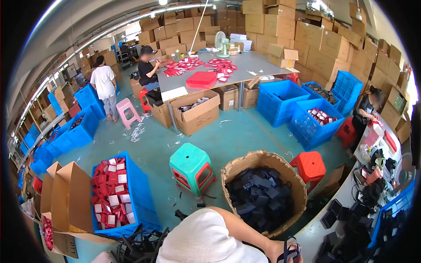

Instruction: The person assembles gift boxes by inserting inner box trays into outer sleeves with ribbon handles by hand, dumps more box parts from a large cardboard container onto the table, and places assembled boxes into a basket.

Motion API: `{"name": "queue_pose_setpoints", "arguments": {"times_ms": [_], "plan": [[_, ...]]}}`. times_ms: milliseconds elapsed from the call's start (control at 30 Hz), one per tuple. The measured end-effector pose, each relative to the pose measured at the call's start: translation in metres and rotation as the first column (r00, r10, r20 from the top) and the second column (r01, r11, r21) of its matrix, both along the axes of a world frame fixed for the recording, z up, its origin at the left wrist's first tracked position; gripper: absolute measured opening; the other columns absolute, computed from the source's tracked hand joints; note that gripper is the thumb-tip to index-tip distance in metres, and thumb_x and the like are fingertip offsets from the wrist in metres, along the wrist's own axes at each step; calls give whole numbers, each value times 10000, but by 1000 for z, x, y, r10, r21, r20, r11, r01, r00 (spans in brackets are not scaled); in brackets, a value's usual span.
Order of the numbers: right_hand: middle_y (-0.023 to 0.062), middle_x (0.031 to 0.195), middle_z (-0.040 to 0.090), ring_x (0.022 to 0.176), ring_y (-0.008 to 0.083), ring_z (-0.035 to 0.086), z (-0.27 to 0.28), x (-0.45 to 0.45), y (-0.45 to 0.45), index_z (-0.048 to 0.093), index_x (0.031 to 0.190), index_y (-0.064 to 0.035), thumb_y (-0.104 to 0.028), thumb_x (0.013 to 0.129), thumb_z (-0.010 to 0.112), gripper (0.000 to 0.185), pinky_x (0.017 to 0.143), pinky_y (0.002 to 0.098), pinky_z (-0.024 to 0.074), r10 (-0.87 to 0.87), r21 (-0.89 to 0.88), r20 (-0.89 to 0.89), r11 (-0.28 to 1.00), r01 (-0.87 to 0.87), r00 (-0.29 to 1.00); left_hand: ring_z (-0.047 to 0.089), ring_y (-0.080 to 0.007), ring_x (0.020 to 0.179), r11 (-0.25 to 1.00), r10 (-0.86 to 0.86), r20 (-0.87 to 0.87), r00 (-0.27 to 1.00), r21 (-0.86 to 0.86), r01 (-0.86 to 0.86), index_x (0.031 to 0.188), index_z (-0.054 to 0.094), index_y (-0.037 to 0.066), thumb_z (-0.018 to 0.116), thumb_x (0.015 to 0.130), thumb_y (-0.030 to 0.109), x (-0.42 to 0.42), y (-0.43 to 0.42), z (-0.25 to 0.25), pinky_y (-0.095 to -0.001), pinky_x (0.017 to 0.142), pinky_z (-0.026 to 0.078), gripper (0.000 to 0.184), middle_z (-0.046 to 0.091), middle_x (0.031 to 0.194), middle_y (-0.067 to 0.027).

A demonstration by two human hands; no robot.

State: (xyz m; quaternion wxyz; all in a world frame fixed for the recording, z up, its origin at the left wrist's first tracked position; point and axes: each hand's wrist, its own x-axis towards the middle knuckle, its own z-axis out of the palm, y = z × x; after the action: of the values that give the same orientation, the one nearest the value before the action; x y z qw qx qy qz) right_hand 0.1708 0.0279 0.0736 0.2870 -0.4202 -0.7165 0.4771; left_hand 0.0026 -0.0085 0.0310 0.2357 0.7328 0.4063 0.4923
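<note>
At the bottom edge, a bare arm comes out of a white sleeve (204, 239) and ends in my left hand (283, 253), partly cut off by the frame. Its fingers are bent round a small dark loop-like piece (290, 249) whose kind I cannot make out. Just beyond the arm stands a round cardboard bin (300, 193), holding many dark blue-black boxes (261, 193). To the right of the hand, black boxes (335, 210) are heaped on a white worktable (307, 236). My right hand does not show.
A blue crate (142, 199) of red-and-white boxes stands left beside open cartons (70, 197). Green (190, 164) and red (309, 166) stools stand ahead. Farther off are a grey table (258, 63), blue crates (283, 96), stacked cartons and several people. Black strips (138, 245) lie at bottom left.
</note>
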Motion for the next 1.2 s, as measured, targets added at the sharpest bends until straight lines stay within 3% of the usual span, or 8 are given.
{"name": "queue_pose_setpoints", "arguments": {"times_ms": [433,533,600,667,733,767,933,1200], "plan": [[160,749,641,621,283,618,16,-6,6,648,849,32,-167,911,582,218,555,361,502,-455,629,-118,653,421,883,548,-340,983,974,137,-8,991,-183,-136,1251,450,13,819,525,366,22,-13,-12,-407,853,466,887,554,1042,-190],[139,690,632,565,230,603,-7,4,34,646,791,33,-177,910,592,247,500,316,479,-485,438,-465,601,668,741,581,-298,947,954,160,0,987,-257,-155,1344,400,10,808,612,334,27,-7,-8,-385,801,494,899,564,1105,-189],[133,666,623,529,208,578,-21,10,45,640,804,34,-196,918,582,263,465,291,446,-541,138,-575,675,724,614,361,-316,1260,949,40,244,969,-312,39,1399,230,-33,822,558,266,32,3,-4,-367,1056,288,1070,353,1334,-187],[74,1052,580,990,232,584,-55,40,36,522,1224,-148,-406,898,543,416,838,446,492,-702,-664,-311,643,382,640,331,-299,1295,956,-25,279,960,-273,104,1407,221,-28,820,597,281,35,10,-1,-358,1062,289,1054,347,1353,-170],[80,1074,592,960,236,602,-75,38,26,530,1207,-117,-412,929,487,408,818,395,509,-681,-799,-380,582,148,627,343,-292,1291,927,-123,314,941,-302,222,1406,243,-16,834,592,244,37,25,17,-357,1083,268,1039,365,1348,-171],[67,1082,594,976,209,595,-37,39,16,546,1184,-95,-406,924,502,408,841,376,501,-600,-808,-481,585,-60,639,339,-294,1299,858,-195,347,918,-394,331,1407,241,-13,838,589,246,40,34,31,-368,1088,265,1045,363,1354,-170],[28,1071,615,976,171,598,-75,105,-1,576,1143,-96,-424,908,531,406,855,332,486,-858,-811,-398,494,313,324,310,-336,1325,806,-567,-67,821,-249,537,1391,326,42,809,623,275,65,107,3,-447,1080,283,936,346,1387,-179],[38,1006,654,868,177,633,-63,137,-38,605,1141,-102,-502,880,547,481,732,355,541,-985,-883,-166,124,452,-53,217,-472,1305,966,155,-647,747,-61,-253,1395,309,82,730,658,145,-16,323,-141,-542,1073,265,851,234,1430,-220]]}}
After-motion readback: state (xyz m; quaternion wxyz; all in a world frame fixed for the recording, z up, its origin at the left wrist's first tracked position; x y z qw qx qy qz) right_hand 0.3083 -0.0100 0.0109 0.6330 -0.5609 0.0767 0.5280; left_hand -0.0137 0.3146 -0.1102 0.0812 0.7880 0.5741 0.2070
